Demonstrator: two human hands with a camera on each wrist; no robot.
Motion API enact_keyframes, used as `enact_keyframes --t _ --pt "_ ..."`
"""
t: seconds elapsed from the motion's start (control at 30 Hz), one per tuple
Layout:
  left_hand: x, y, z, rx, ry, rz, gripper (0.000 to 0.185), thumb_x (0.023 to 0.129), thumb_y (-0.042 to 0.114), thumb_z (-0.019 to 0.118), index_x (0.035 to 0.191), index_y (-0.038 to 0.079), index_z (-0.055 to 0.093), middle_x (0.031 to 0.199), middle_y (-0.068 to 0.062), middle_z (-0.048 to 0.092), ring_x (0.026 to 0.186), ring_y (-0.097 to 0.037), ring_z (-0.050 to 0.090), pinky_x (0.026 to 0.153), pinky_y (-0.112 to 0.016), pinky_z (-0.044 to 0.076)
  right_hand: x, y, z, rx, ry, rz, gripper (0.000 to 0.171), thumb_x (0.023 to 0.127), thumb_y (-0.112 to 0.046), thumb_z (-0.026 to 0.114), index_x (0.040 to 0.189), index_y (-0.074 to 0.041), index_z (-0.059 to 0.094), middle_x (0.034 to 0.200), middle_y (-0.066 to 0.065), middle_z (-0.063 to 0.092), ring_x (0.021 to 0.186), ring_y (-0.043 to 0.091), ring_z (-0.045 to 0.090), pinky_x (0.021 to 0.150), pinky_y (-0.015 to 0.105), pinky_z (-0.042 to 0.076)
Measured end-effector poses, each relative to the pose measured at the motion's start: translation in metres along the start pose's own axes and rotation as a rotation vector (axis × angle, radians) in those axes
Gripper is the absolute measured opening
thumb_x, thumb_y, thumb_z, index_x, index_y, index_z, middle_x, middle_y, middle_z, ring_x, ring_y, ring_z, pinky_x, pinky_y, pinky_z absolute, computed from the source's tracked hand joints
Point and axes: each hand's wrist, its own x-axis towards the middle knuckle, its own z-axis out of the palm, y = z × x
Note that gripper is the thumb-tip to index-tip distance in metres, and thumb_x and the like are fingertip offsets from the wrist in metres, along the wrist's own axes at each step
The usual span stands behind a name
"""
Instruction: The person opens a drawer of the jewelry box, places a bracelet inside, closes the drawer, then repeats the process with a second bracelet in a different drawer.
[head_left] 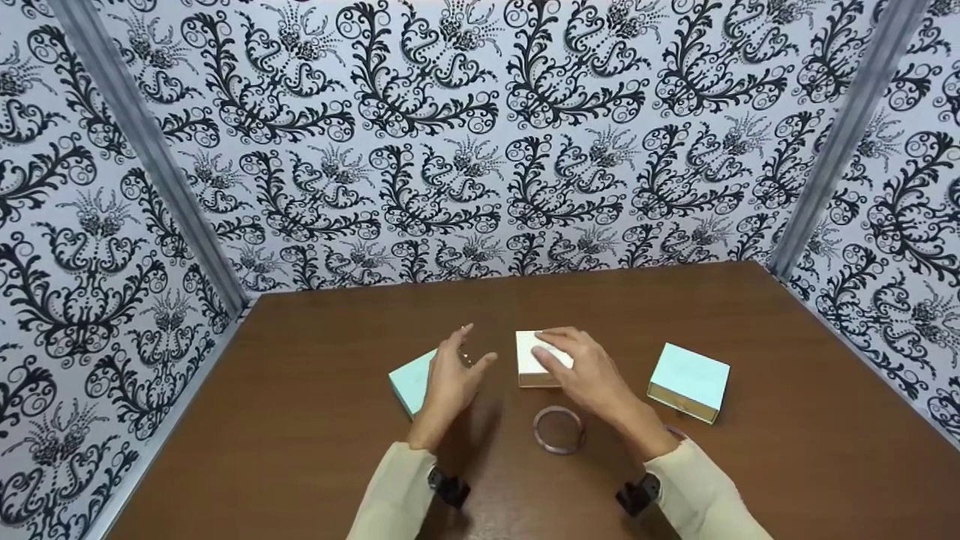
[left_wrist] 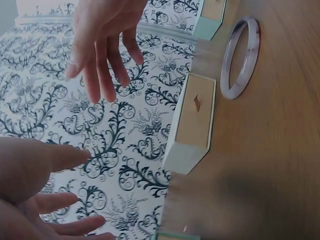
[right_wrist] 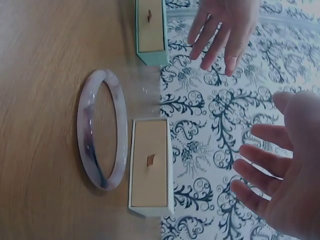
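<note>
My right hand hovers over a white box, fingers relaxed and holding nothing. In the right wrist view a gap separates that hand from the white box, whose tan drawer front has a small pull tab. My left hand is raised beside a mint-green box, partly hiding it, thumb and fingers spread with nothing between them. A pale, translucent bangle with darker streaks lies flat on the table in front of the white box.
Another mint-green box with a gold-tan drawer front stands to the right on the brown table. By my right sleeve, a thin curved edge shows, mostly hidden. Patterned black-and-white panels enclose the table at the back and sides.
</note>
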Motion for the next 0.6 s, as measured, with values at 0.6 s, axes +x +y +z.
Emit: enact_keyframes --t 0.6 --pt "0.019 -0.003 0.044 -0.248 -0.190 -0.158 0.059 0.097 0.030 0.067 0.146 0.005 0.048 0.138 -0.026 0.058 0.128 -0.039 0.058 0.103 -0.050 0.050 0.005 0.025 -0.009 0.248 0.004 0.492 0.049 0.103 -0.046 0.052 0.131 -0.008 0.066 0.122 0.015 0.071 0.110 0.032 0.070 0.088 0.041 0.057"
